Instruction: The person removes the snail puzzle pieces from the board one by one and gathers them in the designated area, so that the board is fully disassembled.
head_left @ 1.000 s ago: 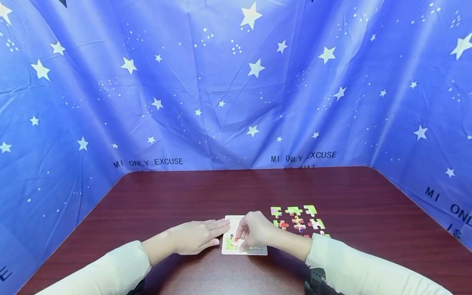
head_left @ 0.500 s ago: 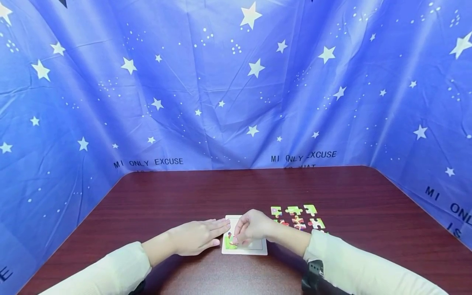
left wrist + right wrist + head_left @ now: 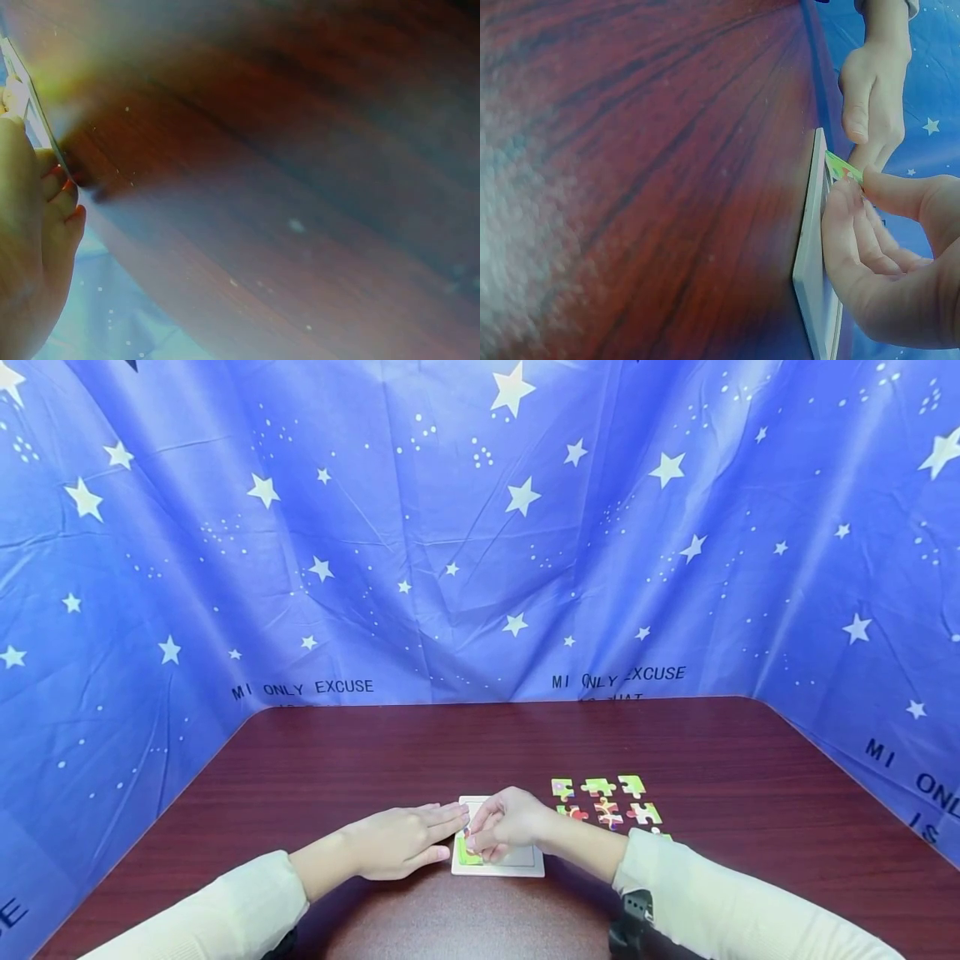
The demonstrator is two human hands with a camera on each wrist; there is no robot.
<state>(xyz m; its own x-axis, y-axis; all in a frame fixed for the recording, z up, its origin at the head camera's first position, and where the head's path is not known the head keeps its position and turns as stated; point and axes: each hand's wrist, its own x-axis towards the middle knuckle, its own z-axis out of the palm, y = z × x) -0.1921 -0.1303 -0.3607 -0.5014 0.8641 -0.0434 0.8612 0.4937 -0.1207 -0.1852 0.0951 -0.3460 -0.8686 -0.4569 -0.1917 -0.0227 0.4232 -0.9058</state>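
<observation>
My left hand point(image 3: 393, 843) lies with its fingers straight, fingertips on the left edge of a pale puzzle tray point(image 3: 501, 872). Over the tray's near left corner, my right hand point(image 3: 513, 822) pinches a green jigsaw piece point(image 3: 468, 852) with a bit of red on it. In the right wrist view the piece point(image 3: 843, 166) sits tilted between thumb and fingers, one end at the tray's surface. Whether it lies fully flat I cannot tell. The left wrist view shows only part of the left hand point(image 3: 37, 225) against the tray's edge.
Loose jigsaw pieces point(image 3: 598, 787), green with red and white, lie in rows right of the tray. My right forearm covers some of them. The dark red wooden table point(image 3: 375, 743) is bordered by a blue star-printed curtain point(image 3: 420, 527).
My right hand has shifted slightly left, bringing the jigsaw piece to the tray's near left corner. The piece has turned, showing more green than before. My left hand stays put.
</observation>
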